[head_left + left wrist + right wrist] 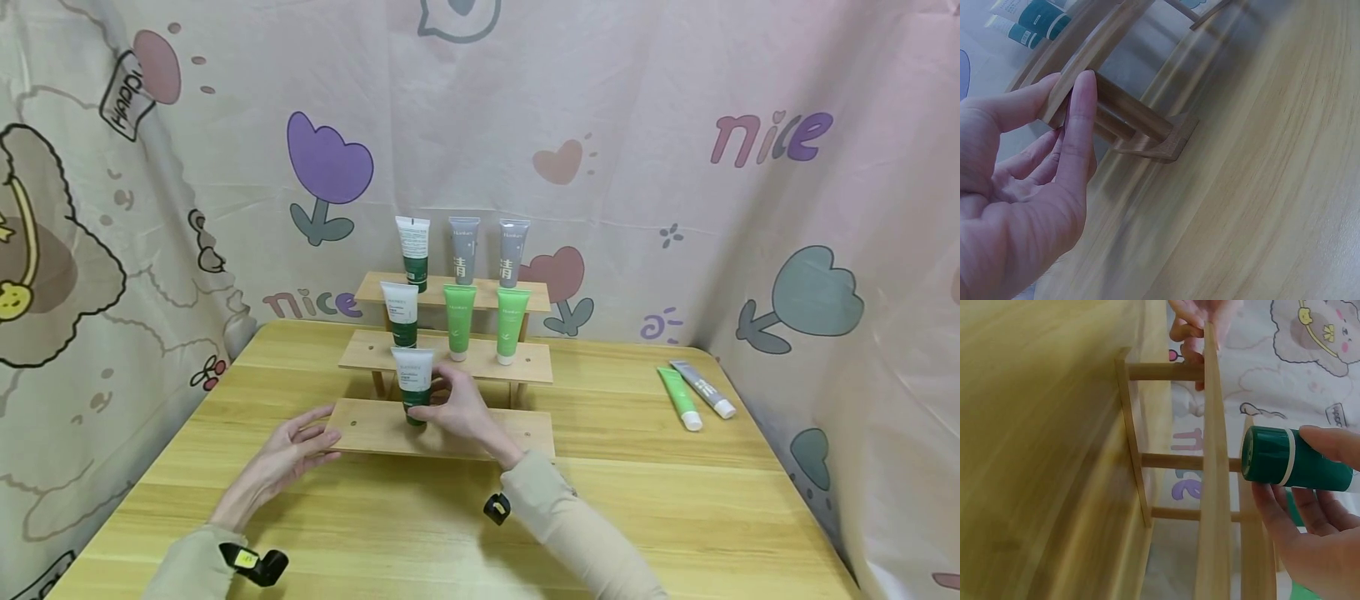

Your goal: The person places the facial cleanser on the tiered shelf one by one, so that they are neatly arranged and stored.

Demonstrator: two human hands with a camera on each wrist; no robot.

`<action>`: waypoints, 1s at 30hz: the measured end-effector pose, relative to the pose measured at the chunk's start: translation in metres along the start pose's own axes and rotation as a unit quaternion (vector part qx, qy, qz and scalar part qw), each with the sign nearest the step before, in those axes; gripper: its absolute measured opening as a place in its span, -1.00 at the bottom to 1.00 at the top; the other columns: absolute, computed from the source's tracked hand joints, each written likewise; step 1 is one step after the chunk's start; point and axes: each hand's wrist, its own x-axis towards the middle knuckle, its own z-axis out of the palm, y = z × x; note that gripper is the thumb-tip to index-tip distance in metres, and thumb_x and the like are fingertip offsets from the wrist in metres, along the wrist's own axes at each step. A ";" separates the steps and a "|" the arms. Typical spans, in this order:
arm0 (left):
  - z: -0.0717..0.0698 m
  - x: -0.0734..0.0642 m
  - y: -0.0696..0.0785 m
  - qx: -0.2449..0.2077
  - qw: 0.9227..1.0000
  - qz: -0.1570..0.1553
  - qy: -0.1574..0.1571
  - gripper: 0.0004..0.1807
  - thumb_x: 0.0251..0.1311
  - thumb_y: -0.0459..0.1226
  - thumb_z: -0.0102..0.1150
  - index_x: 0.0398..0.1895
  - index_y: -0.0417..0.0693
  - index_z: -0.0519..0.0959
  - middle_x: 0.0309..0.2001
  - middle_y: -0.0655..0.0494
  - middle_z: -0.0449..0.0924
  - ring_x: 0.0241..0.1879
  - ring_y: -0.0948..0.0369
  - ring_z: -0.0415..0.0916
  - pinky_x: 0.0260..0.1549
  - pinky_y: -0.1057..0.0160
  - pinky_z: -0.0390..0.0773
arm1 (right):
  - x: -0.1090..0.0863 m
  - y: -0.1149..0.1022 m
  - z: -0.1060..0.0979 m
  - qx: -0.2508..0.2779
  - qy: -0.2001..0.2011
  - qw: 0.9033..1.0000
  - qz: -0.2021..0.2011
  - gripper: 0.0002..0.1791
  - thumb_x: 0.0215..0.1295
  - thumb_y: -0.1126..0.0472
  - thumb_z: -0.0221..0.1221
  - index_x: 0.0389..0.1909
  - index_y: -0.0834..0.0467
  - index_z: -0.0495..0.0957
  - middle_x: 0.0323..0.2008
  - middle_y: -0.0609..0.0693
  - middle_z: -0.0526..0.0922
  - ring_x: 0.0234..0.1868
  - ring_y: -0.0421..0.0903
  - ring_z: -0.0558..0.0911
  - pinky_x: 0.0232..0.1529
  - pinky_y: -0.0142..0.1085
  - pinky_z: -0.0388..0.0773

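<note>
Beige sleeve [581, 529] foremost; left hand [283, 452] pinches wooden shelf [375, 429], right hand [463, 408] grips white-green tube [414, 373], probably light, squeezable, best held near its stiffer-looking cap [1267, 455].

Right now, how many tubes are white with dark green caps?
3: one tube on the top shelf, another tube on the middle shelf, a third tube in the right hand at the bottom shelf.

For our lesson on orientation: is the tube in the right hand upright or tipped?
Upright: the right hand holds the tube with cap down, flat end up.
</note>
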 end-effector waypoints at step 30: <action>0.002 0.001 0.001 -0.001 1.000 -0.011 0.013 -0.14 0.47 -0.37 0.06 0.57 -0.40 -0.26 0.14 0.01 0.32 -0.04 0.35 0.55 0.06 0.30 0.75 | 0.007 0.002 0.033 0.009 -0.018 1.000 0.015 -0.46 0.06 0.39 0.46 0.11 0.24 0.55 0.00 0.16 0.68 0.00 0.04 0.70 -0.06 -0.45 0.72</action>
